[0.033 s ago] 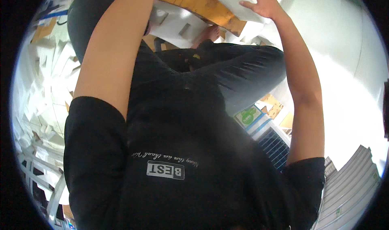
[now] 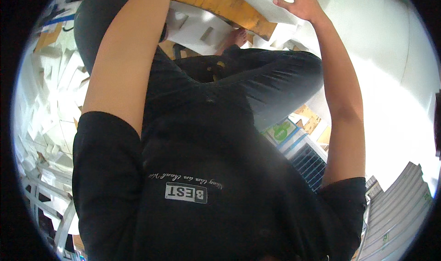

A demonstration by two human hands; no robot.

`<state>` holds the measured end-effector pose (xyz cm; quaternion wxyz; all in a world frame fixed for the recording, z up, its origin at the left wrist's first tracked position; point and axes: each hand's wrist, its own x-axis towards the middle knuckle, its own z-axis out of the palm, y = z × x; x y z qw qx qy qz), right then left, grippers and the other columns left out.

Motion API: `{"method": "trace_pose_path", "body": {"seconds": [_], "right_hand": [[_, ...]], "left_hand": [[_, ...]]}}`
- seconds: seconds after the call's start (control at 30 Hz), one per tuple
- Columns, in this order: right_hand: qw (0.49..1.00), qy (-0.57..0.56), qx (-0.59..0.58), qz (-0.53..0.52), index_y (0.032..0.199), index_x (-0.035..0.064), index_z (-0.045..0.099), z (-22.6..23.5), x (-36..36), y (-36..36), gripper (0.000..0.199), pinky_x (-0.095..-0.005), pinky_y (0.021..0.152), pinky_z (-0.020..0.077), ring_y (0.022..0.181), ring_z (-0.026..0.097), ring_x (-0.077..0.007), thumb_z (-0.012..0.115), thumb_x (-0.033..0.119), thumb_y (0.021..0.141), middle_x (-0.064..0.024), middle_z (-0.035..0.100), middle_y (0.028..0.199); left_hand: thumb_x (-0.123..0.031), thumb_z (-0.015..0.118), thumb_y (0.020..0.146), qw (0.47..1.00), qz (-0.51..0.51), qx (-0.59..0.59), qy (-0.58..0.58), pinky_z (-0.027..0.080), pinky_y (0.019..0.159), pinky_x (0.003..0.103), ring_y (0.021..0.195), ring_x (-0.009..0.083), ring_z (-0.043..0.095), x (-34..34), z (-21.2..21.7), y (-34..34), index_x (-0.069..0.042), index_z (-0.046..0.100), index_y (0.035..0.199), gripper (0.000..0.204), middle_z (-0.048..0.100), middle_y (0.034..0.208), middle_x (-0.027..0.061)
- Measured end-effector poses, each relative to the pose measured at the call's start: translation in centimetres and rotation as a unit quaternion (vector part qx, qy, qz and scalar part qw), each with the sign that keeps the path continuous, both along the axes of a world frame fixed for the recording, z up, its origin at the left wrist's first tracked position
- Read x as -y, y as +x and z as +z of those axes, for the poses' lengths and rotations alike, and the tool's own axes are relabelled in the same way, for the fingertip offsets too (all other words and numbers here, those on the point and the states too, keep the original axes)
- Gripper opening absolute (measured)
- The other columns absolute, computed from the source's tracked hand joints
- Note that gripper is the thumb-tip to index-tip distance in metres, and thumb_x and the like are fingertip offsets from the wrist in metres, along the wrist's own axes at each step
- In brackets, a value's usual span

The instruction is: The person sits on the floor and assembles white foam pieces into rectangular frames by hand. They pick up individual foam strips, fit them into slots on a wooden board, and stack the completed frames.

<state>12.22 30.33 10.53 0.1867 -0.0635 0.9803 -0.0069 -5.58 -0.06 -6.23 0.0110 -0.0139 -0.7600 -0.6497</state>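
Observation:
My right hand (image 2: 301, 4) is at the top right, thumb and fingers bent but apart, with nothing visible between them. It lies over or just beside a white block, perhaps foam (image 2: 264, 1); whether it touches the block, I cannot tell. Under that block runs a worn, yellow-brown board (image 2: 225, 4), like a low bench top. My left forearm (image 2: 124, 54) reaches up past the top edge, so my left hand is out of the picture.
White scraps (image 2: 55, 86) lie heaped on the left. A box with a green label (image 2: 281, 131) and a dark grid panel (image 2: 307, 164) sit by my right elbow. Grey ribbed sheeting (image 2: 402, 206) stands lower right. My bare foot (image 2: 236, 36) shows below the board.
Almost nothing differs; the view has shifted very slightly, and my right hand sits marginally farther from the white block's edge.

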Motion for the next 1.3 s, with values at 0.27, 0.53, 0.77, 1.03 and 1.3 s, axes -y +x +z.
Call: {"method": "trace_pose_path", "body": {"seconds": [0.27,0.53,0.77,1.03,1.3], "right_hand": [[0.986,0.156,-0.063,0.015,0.115,0.0043,0.076,-5.3,-2.0,5.1,0.051,-0.0434,0.1,0.0488,0.114,0.062,-0.0291,0.076,0.047,0.087,-0.0103,0.07,0.112],[0.694,-0.348,-0.236,-0.585,0.129,-0.0054,0.067,-4.3,-4.8,9.3,0.063,-0.0451,0.108,0.0467,0.134,0.055,-0.0305,0.055,0.051,0.105,-0.0252,0.063,0.136],[0.393,-0.611,-0.255,-0.638,0.147,-0.0164,0.041,-7.3,-1.1,9.7,0.088,-0.0402,0.118,0.0331,0.136,0.048,-0.0341,0.033,0.062,0.109,-0.0252,0.052,0.147],[0.623,-0.477,-0.228,-0.577,0.16,-0.0098,0.018,-11.7,0.5,10.0,0.092,-0.0452,0.125,0.0246,0.15,0.034,-0.0424,0.045,0.059,0.104,-0.0346,0.037,0.158],[0.612,-0.497,-0.242,-0.565,0.159,-0.0099,0.022,-10.7,1.2,9.2,0.101,-0.0444,0.123,0.0297,0.148,0.038,-0.0392,0.07,0.053,0.095,-0.0312,0.04,0.157]], "left_hand": [[-0.05,0.082,0.084,0.999,-0.006,-0.027,0.021,0.043,0.112,0.044,0.131,0.0377,0.056,-1.3,-0.9,-1.2,0.011,0.045,0.146,0.095,0.058,0.142,0.0275],[-0.048,0.095,0.07,0.992,0.007,-0.039,-0.116,0.052,0.101,0.041,0.111,0.0273,0.067,0.1,-0.5,-2.1,0.011,0.063,0.125,0.087,0.07,0.124,0.0209],[-0.036,0.092,0.08,0.996,0.023,-0.08,-0.022,0.053,0.096,0.039,0.11,0.0265,0.066,-0.7,0.3,-0.8,0.01,0.06,0.128,0.074,0.068,0.123,0.0209],[-0.032,0.082,0.092,0.993,0.01,-0.046,-0.111,0.054,0.088,0.038,0.099,0.0224,0.068,-1.4,1.5,1.2,0.006,0.067,0.119,0.05,0.073,0.113,0.0162],[-0.052,0.08,0.088,0.983,-0.02,-0.049,-0.174,0.052,0.094,0.045,0.105,0.0323,0.069,-0.1,0.0,0.0,0.006,0.066,0.124,0.07,0.073,0.116,0.0219]]}}
